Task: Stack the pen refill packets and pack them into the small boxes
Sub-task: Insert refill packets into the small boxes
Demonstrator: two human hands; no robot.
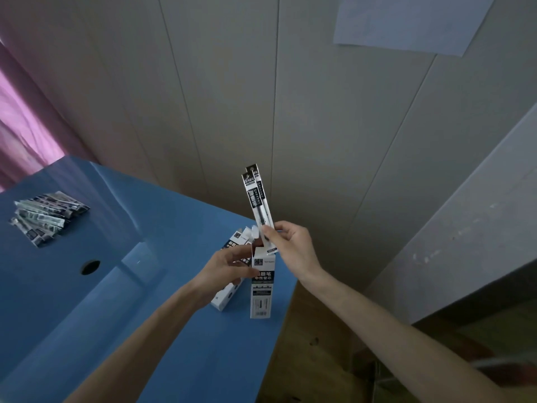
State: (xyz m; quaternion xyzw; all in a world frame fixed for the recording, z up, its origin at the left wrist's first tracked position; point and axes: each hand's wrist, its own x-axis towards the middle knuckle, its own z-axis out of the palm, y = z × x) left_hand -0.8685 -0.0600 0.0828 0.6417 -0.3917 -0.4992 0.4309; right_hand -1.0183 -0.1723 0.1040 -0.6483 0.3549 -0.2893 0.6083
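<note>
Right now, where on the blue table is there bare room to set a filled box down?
Bare patches: the blue table between the loose refill packet pile and the upright white box, and the near stretch. Crowded: the right corner, with boxes and both hands.

right hand pinches refill packets above box — left hand grips it.

blue table, pink curtain, wall paper sheet

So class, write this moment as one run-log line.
left hand: holds open box upright on blue table | right hand: pinches refill packets above box mouth | loose packets: far left
</note>
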